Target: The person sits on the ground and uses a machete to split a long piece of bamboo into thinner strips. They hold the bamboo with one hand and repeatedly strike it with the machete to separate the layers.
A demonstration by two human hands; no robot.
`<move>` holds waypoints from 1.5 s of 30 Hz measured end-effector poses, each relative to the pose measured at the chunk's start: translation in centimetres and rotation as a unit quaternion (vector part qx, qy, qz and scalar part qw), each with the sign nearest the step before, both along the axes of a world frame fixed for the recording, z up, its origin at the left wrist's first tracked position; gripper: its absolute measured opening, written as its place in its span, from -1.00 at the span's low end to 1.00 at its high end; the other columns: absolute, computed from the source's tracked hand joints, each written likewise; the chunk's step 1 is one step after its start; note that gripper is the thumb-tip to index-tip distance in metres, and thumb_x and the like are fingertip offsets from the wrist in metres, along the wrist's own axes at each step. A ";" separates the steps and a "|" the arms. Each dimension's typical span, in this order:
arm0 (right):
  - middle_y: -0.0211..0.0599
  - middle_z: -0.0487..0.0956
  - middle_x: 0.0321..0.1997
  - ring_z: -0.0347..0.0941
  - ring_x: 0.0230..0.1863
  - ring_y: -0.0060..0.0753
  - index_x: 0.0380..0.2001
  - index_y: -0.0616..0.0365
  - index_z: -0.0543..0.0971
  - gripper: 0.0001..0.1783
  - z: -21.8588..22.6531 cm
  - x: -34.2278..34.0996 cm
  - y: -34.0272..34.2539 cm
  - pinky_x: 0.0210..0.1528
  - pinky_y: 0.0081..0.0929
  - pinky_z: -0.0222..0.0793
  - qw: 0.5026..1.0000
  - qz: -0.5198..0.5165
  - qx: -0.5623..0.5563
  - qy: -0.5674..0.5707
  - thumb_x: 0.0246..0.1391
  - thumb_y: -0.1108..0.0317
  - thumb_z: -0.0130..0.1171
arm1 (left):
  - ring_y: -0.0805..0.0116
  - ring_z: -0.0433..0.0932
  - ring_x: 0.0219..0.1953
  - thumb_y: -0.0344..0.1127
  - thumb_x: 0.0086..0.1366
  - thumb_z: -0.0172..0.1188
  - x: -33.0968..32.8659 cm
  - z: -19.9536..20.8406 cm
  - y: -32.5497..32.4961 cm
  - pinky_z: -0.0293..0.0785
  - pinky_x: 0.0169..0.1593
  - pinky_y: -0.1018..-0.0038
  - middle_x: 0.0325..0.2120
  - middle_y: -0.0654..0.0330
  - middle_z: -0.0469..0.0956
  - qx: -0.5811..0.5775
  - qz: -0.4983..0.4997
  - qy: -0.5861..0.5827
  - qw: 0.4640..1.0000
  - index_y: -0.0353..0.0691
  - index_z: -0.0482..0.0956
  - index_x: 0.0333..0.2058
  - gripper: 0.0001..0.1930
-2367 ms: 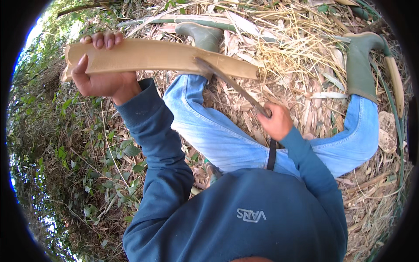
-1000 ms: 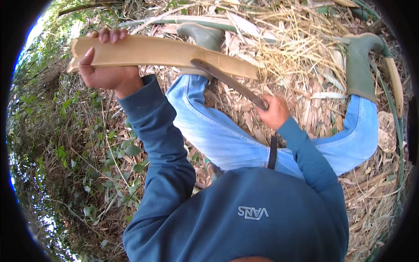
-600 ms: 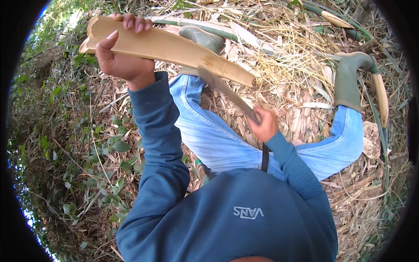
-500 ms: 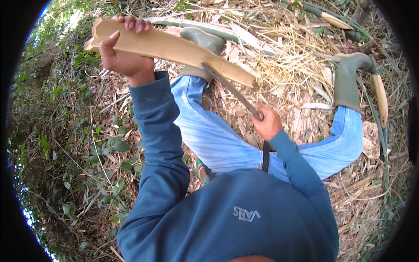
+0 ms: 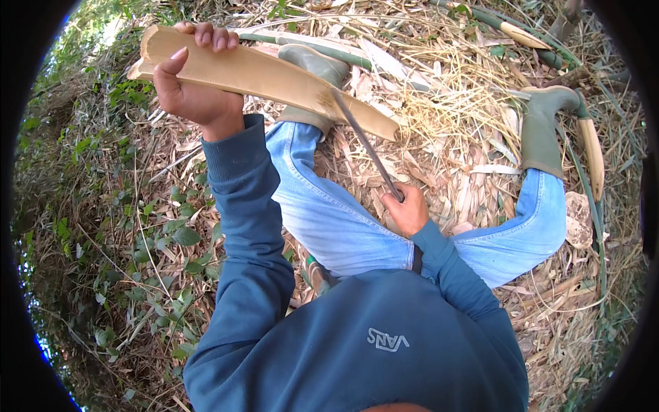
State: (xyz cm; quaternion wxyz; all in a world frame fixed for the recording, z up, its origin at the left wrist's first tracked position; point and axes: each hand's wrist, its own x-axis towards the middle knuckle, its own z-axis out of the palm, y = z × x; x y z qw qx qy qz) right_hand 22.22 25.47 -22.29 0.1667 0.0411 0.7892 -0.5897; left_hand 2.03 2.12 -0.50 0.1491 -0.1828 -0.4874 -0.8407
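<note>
My left hand point(image 5: 195, 103) is wrapped round the wide, jagged end of a pale split bamboo piece point(image 5: 264, 77), with the thumb on the near side and the fingertips over the far edge. The piece slants down to the right, tapering to its other end. My right hand point(image 5: 410, 211) is closed round the handle end of a long, narrow dark blade point(image 5: 364, 141); the fist hides most of the handle. The blade's far tip meets the bamboo on its right-hand part, near a brownish patch. The bamboo crosses in front of my left boot point(image 5: 312, 62); whether they touch, I cannot tell.
Pale shavings and straw-like strips point(image 5: 446, 117) litter the ground between my legs. Green-skinned bamboo lengths point(image 5: 329, 49) lie beyond the left boot. My right boot point(image 5: 542, 130) stands beside more stalks and a pale stone point(image 5: 580, 220). Leafy undergrowth point(image 5: 165, 240) fills the left.
My right hand has moved slightly left and toward me, and the blade now stands steeper, its tip farther right along the bamboo. The left hand keeps its hold, nearly still.
</note>
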 end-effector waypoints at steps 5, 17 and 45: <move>0.07 0.54 -0.60 0.54 -0.57 -0.03 -0.47 0.29 0.60 -0.73 3.2 -1.4 2.0 -0.47 -0.29 0.38 0.982 0.046 -0.062 0.175 -0.08 0.25 0.28 | 0.25 0.28 -0.35 -0.22 0.01 0.00 0.2 -0.2 -0.2 0.29 -0.17 0.25 -0.39 0.13 0.25 0.022 -0.032 0.006 0.999 -0.27 0.31 -0.17 -0.61; 0.08 0.50 -0.64 0.53 -0.58 -0.01 -0.48 0.29 0.61 -0.76 -1.1 -3.1 1.3 -0.45 -0.22 0.40 0.998 0.035 0.057 -0.008 -0.08 0.28 0.22 | 0.25 0.29 -0.36 -0.21 0.03 -0.02 0.1 0.1 0.2 0.31 -0.18 0.26 -0.40 0.12 0.29 -0.011 0.015 -0.005 1.000 -0.27 0.34 -0.16 -0.61; 0.06 0.53 -0.62 0.54 -0.55 0.01 -0.48 0.25 0.63 -0.68 -0.7 -1.2 0.3 -0.39 -0.19 0.42 0.999 0.005 0.040 -0.015 -0.04 0.15 0.23 | 0.22 0.29 -0.35 -0.19 0.00 -0.01 -0.5 -0.1 0.4 0.30 -0.18 0.24 -0.41 0.11 0.28 0.006 0.019 -0.007 1.000 -0.29 0.34 -0.18 -0.60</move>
